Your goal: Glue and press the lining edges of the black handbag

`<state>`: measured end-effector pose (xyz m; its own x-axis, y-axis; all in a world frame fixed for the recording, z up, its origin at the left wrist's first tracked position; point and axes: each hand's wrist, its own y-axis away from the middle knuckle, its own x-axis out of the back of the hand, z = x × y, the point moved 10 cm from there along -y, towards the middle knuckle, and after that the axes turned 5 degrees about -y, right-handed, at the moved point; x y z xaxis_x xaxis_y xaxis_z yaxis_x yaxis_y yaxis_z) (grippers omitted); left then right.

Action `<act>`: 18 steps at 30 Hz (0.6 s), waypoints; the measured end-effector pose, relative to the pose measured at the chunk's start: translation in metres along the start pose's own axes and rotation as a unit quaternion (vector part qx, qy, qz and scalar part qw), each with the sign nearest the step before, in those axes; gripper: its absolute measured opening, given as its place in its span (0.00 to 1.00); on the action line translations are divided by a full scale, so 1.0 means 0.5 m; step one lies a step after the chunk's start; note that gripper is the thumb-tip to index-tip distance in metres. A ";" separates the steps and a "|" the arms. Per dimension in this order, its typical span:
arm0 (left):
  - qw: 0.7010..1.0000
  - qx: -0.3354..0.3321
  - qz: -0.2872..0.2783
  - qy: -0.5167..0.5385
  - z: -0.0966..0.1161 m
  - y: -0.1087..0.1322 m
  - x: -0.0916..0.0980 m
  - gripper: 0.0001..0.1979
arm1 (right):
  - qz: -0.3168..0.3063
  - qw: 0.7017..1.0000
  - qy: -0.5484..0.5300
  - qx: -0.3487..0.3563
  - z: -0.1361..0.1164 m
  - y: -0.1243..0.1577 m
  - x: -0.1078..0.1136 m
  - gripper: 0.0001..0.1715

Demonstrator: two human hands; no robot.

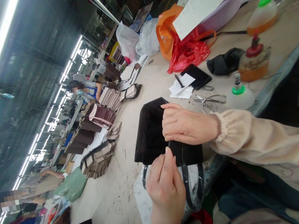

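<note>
A black bag [150,131] with dark looped handles [187,182] lies at the front edge of the worktable. From the right, my right hand [187,122] is closed over the bag's upper side, its fingers curled onto the black material. Below it, my left hand [164,182] pinches at the bag's edge, with thumb and fingers pressed together. Its fingertips come close to the right hand, and what lies exactly between them is hidden. Part of the bag is covered by both hands.
Scissors [210,100], a green-collared bottle [240,98] and a red-capped jar [254,58] stand close to my right forearm. Beyond are a red plastic bag [188,51] and a purple basin [221,10]. Stacked pieces [100,159] line the far side, where people work.
</note>
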<state>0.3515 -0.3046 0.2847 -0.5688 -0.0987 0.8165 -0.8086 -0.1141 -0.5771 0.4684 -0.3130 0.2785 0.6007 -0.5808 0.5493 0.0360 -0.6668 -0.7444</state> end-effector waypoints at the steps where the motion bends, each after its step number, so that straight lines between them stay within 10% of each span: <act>1: 1.000 -0.001 -0.007 0.000 0.000 -0.006 -0.004 0.21 | 0.001 1.000 0.001 0.000 0.000 0.000 0.001 0.16; 18: 0.995 0.070 0.009 0.069 -0.010 0.013 0.027 0.16 | -0.004 1.000 -0.026 0.005 -0.004 0.003 0.004 0.15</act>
<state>0.3379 -0.3019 0.2920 -0.6061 0.0337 0.7947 -0.7749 -0.2505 -0.5804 0.4679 -0.3158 0.2793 0.6412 -0.5503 0.5349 0.0485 -0.6666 -0.7438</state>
